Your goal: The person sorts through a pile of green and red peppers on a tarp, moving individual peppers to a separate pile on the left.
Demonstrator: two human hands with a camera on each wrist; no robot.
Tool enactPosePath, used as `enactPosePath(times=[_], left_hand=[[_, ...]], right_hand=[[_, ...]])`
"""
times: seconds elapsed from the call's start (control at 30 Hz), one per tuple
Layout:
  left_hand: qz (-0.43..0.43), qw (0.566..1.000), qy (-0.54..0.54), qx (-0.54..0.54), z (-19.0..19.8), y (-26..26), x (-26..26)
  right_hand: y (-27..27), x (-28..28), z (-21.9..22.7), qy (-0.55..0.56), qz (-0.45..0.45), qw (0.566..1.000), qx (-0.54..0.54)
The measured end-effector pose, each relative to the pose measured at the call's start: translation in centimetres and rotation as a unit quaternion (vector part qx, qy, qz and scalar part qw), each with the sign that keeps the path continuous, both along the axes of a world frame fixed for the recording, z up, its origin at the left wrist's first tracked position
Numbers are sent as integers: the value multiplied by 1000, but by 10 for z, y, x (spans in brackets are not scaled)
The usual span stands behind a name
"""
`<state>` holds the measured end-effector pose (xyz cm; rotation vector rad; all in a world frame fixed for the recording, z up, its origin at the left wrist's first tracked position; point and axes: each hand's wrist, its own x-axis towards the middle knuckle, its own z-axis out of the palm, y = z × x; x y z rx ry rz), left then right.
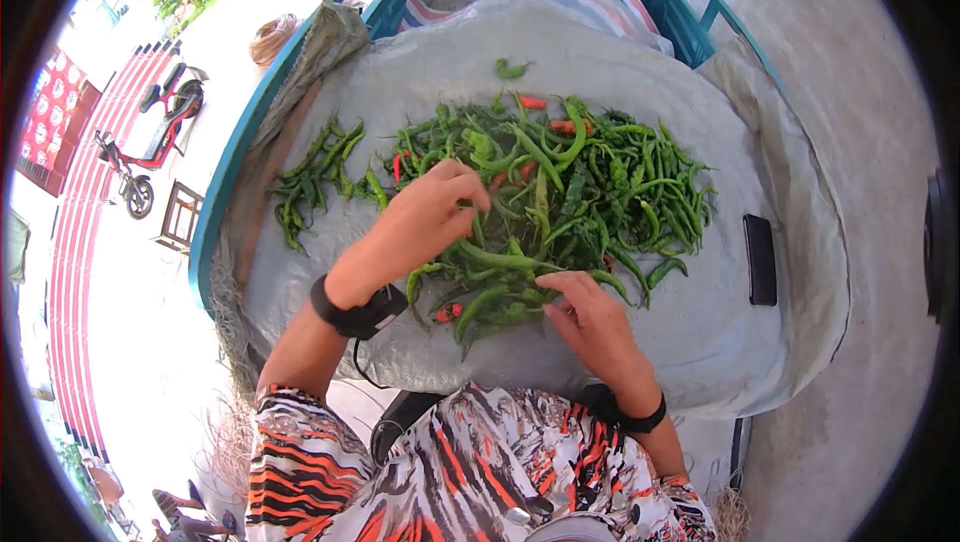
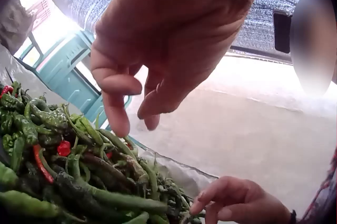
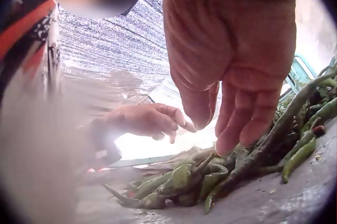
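Note:
A wide heap of green chili peppers (image 1: 655,187) lies on a grey sheet (image 1: 735,332), with some red peppers (image 1: 447,313) mixed in. Over the heap's left part hovers my left hand (image 1: 425,217), fingers loosely bent. In the left wrist view that hand (image 2: 174,40) shows nothing between fingers and thumb, above the peppers (image 2: 105,182). My right hand (image 1: 597,330) is at the heap's near edge. Seen from the right wrist, its relaxed fingers (image 3: 231,137) point down, tips right at the peppers (image 3: 205,179), gripping none.
A smaller bunch of green peppers (image 1: 318,172) lies to the left, and a lone pepper (image 1: 511,69) at the back. A black phone (image 1: 760,260) rests on the right of the sheet. Teal cart rails (image 1: 225,182) border the sheet. Beyond, a red scooter (image 1: 160,147) stands on the left.

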<state>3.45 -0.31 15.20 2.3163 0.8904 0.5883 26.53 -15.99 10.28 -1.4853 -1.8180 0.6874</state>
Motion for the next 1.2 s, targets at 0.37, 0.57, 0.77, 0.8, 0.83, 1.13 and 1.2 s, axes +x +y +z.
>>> enactPosePath(times=[0.37, 0.57, 0.77, 0.8, 0.83, 1.13, 1.2], left_hand=[[14, 971, 119, 205, -50, 60, 102], [12, 958, 207, 197, -50, 56, 109], [2, 968, 51, 244, -45, 39, 75], [-4, 967, 39, 250, -36, 32, 66], [-11, 966, 28, 256, -29, 24, 59], [-57, 952, 66, 295, -26, -45, 27], [-79, 950, 76, 291, -29, -49, 23]], right_hand=[[-3, 3, 3, 3, -8, 1000, 0], [-4, 4, 1, 0, -3, 1000, -3], [-4, 9, -1, 1, -19, 1000, 18], [-4, 10, -2, 7, -33, 999, 20], [-4, 11, -3, 12, -45, 999, 22], [12, -8, 3, 351, -97, 926, -101], [13, -7, -1, 369, -80, 916, -135]])
